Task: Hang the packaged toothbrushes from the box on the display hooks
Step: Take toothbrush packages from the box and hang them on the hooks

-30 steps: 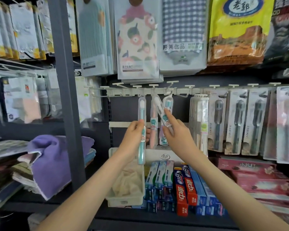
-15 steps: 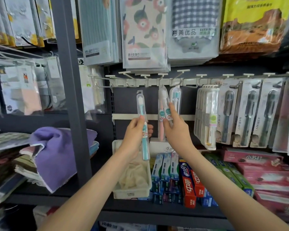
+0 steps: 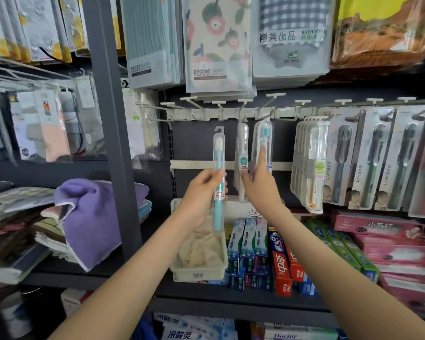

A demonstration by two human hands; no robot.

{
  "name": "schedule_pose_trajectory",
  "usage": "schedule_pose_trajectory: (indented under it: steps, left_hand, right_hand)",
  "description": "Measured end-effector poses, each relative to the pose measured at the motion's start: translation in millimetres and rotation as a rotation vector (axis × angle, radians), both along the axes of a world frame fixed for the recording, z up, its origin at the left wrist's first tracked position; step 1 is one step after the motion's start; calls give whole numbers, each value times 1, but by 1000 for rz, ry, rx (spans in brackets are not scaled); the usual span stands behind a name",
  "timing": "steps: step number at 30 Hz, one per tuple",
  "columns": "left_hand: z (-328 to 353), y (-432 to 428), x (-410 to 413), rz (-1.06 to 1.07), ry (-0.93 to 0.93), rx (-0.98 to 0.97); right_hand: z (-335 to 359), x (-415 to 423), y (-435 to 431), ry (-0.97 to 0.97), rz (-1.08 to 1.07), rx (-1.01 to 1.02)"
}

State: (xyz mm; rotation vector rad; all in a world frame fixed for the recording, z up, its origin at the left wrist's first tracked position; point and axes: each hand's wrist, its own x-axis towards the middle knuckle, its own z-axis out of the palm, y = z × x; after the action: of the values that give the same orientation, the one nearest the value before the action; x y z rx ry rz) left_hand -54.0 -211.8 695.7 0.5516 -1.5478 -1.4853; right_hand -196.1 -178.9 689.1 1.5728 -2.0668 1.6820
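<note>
L hand [image 3: 201, 195] is curled round a clear pack w/ a teal toothbrush [image 3: 218, 155] & holds it straight up, brush end on top. The pack's little hanger tab is below the hook rail [image 3: 231, 113] & not on any hook. R hand [image 3: 264, 190] is just beside it, to the right. Its pointer finger [image 3: 262, 155] is straight & points up, touching a hung pack w/ a blue-tipped brush [image 3: 265, 133]. The other fingers are loose & blurry; they don't seem to grip anything. One more hung pack [image 3: 242, 148] is between the 2 hands. Both hung packs dangle from the rail. Under the hands, a white box [image 3: 199, 272] sits on the shelf [image 3: 206, 293] w/ a cream cloth [image 3: 199, 249] inside. Toothpaste boxes [image 3: 282, 263] stand right next to it. A purple towel [image 3: 91, 217] lies well off to the left.
</note>
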Motion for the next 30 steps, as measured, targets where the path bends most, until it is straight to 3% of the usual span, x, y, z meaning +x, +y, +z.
schedule_pose_trajectory:
  steps: [3, 7, 12, 19, 30]
  left_hand:
    - [2, -2, 1, -11, -62, -73]
    - [6, -2, -6, -8, -141, -182]
    - [14, 1, -21, 151, -286, -466]
    - [33, 2, -22, 212, -394, -712]
    - [30, -10, -35, 208, -491, -684]
  right_hand:
    - [11, 10, 17, -115, 88, -157]
    - [29, 28, 34, -125, 350, -190]
    - [41, 26, 26, 32, 197, -207]
    - [55, 10, 16, 170, 23, -165]
    - [61, 2, -10, 174, -79, -14]
